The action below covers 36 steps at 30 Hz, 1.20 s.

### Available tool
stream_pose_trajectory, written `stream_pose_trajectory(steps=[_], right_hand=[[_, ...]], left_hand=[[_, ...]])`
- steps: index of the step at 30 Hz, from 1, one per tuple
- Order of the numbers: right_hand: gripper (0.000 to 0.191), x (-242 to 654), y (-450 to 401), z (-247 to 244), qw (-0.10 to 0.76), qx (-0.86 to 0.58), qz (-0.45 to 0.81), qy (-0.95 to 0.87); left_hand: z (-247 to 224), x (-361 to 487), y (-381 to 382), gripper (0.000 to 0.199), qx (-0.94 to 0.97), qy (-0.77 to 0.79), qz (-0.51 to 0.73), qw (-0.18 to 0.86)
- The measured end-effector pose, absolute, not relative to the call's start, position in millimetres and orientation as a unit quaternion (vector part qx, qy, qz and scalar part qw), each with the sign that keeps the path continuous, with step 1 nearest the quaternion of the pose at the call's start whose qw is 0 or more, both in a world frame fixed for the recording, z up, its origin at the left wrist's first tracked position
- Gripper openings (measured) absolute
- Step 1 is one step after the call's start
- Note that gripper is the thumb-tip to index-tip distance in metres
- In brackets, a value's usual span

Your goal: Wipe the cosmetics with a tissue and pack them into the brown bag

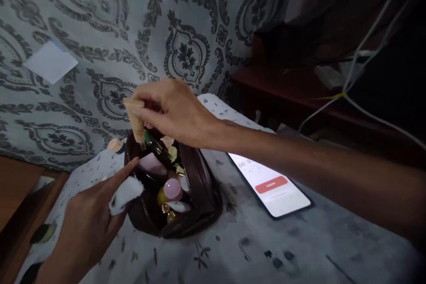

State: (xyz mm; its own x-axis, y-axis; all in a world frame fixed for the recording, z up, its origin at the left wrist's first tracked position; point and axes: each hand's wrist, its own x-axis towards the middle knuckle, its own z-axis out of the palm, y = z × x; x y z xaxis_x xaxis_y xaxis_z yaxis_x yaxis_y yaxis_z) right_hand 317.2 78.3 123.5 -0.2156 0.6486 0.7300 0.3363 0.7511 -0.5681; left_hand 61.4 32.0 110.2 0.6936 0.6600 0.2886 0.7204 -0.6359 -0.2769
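Observation:
A dark brown zip bag (208, 195) stands open on the patterned cloth, full of small items. Inside it are a pink round-topped item (172, 189), a pale pink block (152, 163), a green bottle (153, 144) and small gold pieces. Over the bag's far left end, my right hand (173, 108) pinches a beige tube (135, 117), its narrow end pointing down into the opening. My left hand (96, 213) is at the bag's left side, closed round a crumpled white cloth or tissue (126, 194), with the index finger stretched to the bag's rim.
A lit phone (276, 191) lies right of the bag, under my right forearm. A round beige-topped item (116, 145) sits beyond the bag's left corner. Patterned wall behind bears a white paper (51, 62). White cables (353, 71) hang at the right near a dark red surface (276, 86).

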Motion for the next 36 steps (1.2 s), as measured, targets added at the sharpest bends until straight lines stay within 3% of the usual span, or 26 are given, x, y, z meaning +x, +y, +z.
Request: stream_pose_trajectory(steps=[8, 13, 22, 30, 36], right_hand=[[0.022, 298, 94, 124, 0.403, -0.34, 0.125, -0.84], [0.018, 288, 98, 116, 0.369, -0.31, 0.148, -0.864], [0.021, 277, 104, 116, 0.192, -0.313, 0.191, -0.91], [0.031, 272, 110, 115, 0.203, -0.316, 0.214, -0.902], [0.038, 270, 123, 111, 0.179, -0.311, 0.312, -0.88]], left_hand=[[108, 65, 33, 0.056, -0.908, -0.371, -0.101, 0.164], [107, 65, 34, 0.055, -0.909, -0.369, -0.111, 0.16], [107, 66, 34, 0.052, -0.9, -0.401, -0.126, 0.113], [108, 66, 33, 0.053, -0.884, -0.448, -0.114, 0.066], [107, 64, 34, 0.053, -0.888, -0.442, -0.121, 0.032]])
